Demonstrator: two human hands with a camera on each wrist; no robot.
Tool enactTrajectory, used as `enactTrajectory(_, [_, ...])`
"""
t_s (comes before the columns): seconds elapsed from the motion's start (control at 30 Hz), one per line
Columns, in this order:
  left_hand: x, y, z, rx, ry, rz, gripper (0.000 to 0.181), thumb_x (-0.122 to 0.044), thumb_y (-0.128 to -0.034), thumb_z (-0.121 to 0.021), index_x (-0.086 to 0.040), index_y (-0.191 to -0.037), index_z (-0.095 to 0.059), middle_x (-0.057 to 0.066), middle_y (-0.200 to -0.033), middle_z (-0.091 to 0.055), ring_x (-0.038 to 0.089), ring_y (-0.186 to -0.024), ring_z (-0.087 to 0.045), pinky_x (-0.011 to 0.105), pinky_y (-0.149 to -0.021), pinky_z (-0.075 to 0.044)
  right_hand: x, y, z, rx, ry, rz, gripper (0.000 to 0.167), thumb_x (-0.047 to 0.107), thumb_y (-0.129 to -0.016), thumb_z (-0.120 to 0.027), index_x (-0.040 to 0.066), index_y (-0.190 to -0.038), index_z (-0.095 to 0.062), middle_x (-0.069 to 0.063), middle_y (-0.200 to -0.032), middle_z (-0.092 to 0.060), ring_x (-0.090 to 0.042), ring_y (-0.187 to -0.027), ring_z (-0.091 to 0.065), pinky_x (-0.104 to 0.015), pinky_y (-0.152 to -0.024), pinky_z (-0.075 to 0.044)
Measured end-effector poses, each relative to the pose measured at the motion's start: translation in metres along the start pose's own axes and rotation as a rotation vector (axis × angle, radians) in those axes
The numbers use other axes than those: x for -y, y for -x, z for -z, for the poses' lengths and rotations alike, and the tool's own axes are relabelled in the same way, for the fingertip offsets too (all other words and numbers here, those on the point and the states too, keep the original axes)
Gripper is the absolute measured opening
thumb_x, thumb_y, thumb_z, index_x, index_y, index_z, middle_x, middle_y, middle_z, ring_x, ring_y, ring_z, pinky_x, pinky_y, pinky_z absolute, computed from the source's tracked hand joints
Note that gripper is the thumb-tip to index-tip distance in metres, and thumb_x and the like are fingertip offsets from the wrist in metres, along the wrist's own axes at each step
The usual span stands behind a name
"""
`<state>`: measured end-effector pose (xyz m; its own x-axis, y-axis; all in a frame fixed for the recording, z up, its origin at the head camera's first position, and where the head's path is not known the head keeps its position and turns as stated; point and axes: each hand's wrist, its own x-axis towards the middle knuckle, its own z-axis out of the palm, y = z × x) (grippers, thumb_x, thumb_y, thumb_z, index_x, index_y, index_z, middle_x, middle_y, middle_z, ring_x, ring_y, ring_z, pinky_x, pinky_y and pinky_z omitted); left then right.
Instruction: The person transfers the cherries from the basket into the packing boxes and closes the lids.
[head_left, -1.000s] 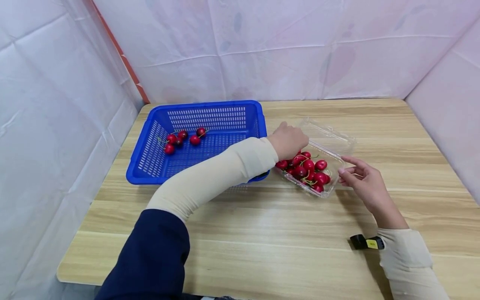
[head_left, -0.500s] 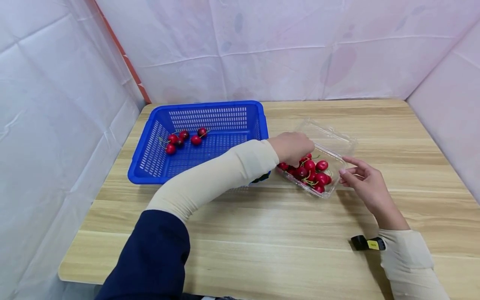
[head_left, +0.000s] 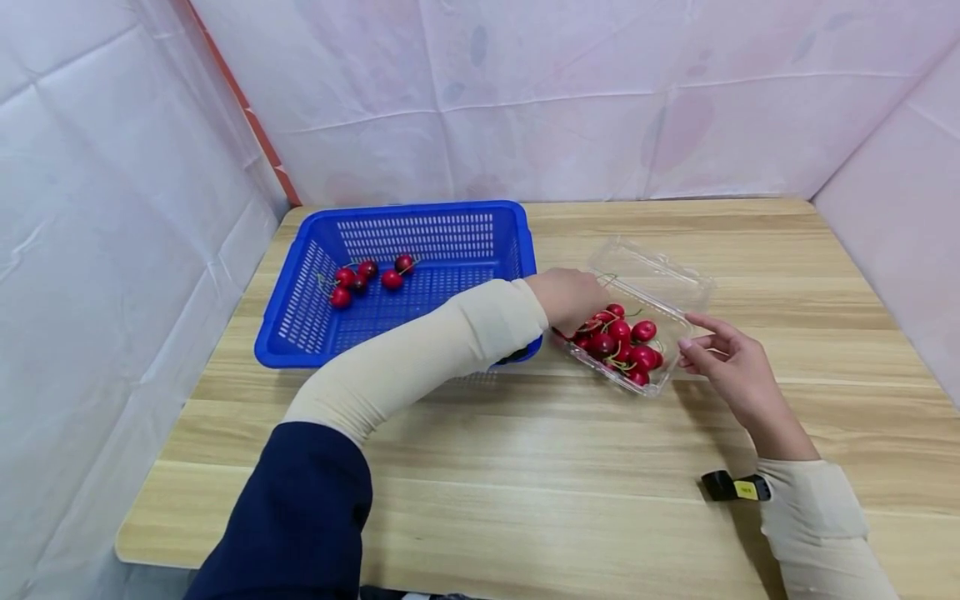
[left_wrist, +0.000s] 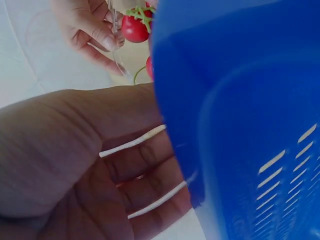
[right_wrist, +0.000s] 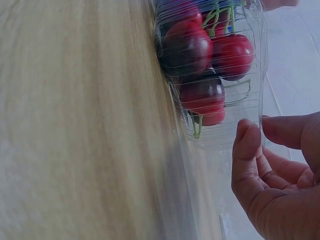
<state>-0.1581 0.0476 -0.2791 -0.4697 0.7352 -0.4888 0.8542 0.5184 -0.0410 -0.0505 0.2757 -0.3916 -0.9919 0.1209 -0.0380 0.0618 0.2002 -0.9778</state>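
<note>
My left hand [head_left: 572, 298] is between the blue basket and the clear plastic clamshell box [head_left: 660, 385], over the box's left end. A green stem [head_left: 609, 277] sticks out at its fingers, which seem to hold a cherry; the fruit itself is hidden. In the left wrist view the fingers [left_wrist: 145, 170] are curled, their tips behind the blue rim. Several red cherries [head_left: 621, 333] with stems fill part of the box. My right hand [head_left: 738, 371] pinches the box's right rim between thumb and fingers, seen closely in the right wrist view.
The blue basket [head_left: 397, 207] stands at the left on the wooden table [head_left: 525, 475], with several cherries [head_left: 341, 297] at its left side. The box's lid [head_left: 652, 271] lies folded back behind it. White sheeting [head_left: 555, 108] hangs around the table.
My left hand first moved right over the cherries, then drew back slightly left, and a stem now shows at its fingers. The right hand stays on the box rim.
</note>
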Motion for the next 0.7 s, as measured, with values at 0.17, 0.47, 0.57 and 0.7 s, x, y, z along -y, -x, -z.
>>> enactTrajectory(0.17, [-0.002, 0.0, -0.001, 0.024, 0.042, -0.01, 0.044, -0.005, -0.0851, -0.068, -0.015, -0.126, -0.056, 0.001, -0.118, -0.063, 0.014, -0.095, -0.052, 0.025, -0.091, -0.048, 0.001, 0.001, 0.001, 0.006, -0.005, -0.01, 0.044, 0.004, -0.092, -0.06, 0.003, -0.135, -0.049, 0.007, -0.083, -0.067, -0.003, -0.069, -0.066, -0.017, -0.063, -0.053])
enactTrajectory(0.47, [-0.002, 0.002, 0.001, 0.031, 0.073, -0.006, 0.024, -0.005, -0.0866, -0.063, -0.015, -0.109, -0.062, 0.0, -0.098, -0.063, 0.014, -0.083, -0.05, 0.022, -0.073, -0.047, 0.002, 0.001, 0.001, 0.01, -0.014, -0.005, 0.041, 0.003, -0.092, -0.06, 0.005, -0.132, -0.051, 0.007, -0.083, -0.068, -0.003, -0.068, -0.066, -0.017, -0.063, -0.053])
enactTrajectory(0.57, [0.004, 0.008, 0.008, -0.015, 0.125, -0.047, 0.01, -0.011, -0.091, -0.057, -0.016, -0.082, -0.058, -0.004, -0.075, -0.053, 0.01, -0.068, -0.046, 0.02, -0.063, -0.04, 0.003, 0.001, 0.001, 0.014, -0.01, -0.006, 0.042, 0.003, -0.092, -0.061, 0.004, -0.132, -0.051, 0.007, -0.083, -0.068, -0.003, -0.068, -0.066, -0.017, -0.062, -0.053])
enactTrajectory(0.7, [0.022, 0.029, 0.023, -0.115, 0.224, -0.107, 0.027, -0.019, -0.0929, -0.059, -0.018, -0.068, -0.048, -0.007, -0.064, -0.044, 0.007, -0.06, -0.04, 0.019, -0.06, -0.036, 0.004, 0.0, 0.002, 0.016, 0.035, -0.007, 0.045, 0.006, -0.093, -0.061, 0.001, -0.135, -0.048, 0.007, -0.083, -0.067, -0.003, -0.069, -0.066, -0.017, -0.063, -0.054])
